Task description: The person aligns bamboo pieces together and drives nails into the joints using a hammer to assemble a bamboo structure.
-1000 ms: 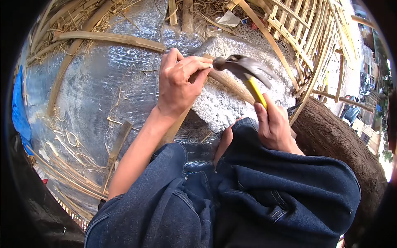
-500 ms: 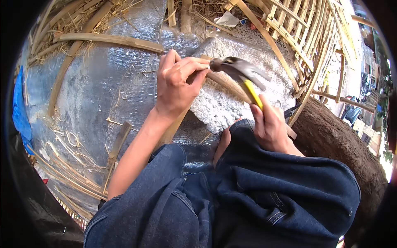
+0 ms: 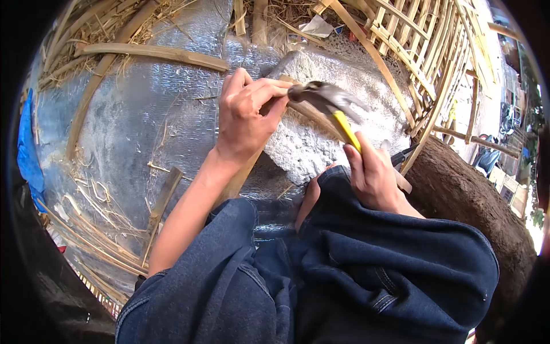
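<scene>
My right hand (image 3: 375,178) is wrapped round the handle of a claw hammer (image 3: 346,131) with a yellow neck; its dark head is blurred. The hammer's striking face is right at the fingertips of my left hand (image 3: 246,123), which are pinched together. What they hold is too small to make out. Beneath the fingers and hammer, a wooden strip (image 3: 315,120) lies across a rough grey concrete block (image 3: 301,152). Another wooden piece (image 3: 234,186) runs down from under my left hand toward my knee.
Silvery foil sheeting (image 3: 132,114) covers the ground. A long stick (image 3: 152,53) and a short wood piece (image 3: 163,200) lie at left, with loose split strips (image 3: 106,241) near them. A bamboo lattice (image 3: 409,54) stands at upper right, above a thick brown log (image 3: 464,183).
The hammer head has shifted very slightly at the left fingertips, still blurred. My left hand stays in nearly the same place.
</scene>
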A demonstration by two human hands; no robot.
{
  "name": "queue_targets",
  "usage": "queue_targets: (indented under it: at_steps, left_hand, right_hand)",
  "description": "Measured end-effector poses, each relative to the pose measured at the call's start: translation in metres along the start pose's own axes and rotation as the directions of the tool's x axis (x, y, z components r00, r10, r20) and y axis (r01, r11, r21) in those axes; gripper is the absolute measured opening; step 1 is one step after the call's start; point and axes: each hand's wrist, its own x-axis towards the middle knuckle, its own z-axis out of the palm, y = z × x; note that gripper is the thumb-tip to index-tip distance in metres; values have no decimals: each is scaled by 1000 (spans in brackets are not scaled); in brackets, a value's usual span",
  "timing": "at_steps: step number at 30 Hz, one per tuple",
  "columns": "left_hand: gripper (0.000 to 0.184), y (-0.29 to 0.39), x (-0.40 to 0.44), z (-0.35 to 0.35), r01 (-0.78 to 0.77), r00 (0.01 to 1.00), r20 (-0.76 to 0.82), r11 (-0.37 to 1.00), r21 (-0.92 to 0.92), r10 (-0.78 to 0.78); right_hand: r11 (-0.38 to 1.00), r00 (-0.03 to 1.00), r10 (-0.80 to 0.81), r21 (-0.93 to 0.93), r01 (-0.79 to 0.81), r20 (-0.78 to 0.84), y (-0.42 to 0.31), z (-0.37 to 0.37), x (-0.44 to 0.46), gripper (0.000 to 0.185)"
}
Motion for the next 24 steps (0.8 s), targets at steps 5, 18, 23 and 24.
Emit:
queue_targets:
  at_steps: [5,18,23,24]
  left_hand:
    - [10,1,-1,-1,-5,1000,-8,1000,-1,5]
    - [11,1,-1,0,-22,1000,-10,1000,-2,22]
    - [12,1,-1,-1,-10,1000,5,1000,3,10]
    - [12,1,-3,-2,-5,1000,8,1000,2,5]
  right_hand:
    - [996,994,91,6,-91,58,-2,-1,2,14]
    - [990,989,-75,105,88,-125,9,2,-7,19]
    - [984,998,55,169,-55,7,-3,-7,-1,13]
    - [983,999,39,180,-36,-17,-1,-5,-2,14]
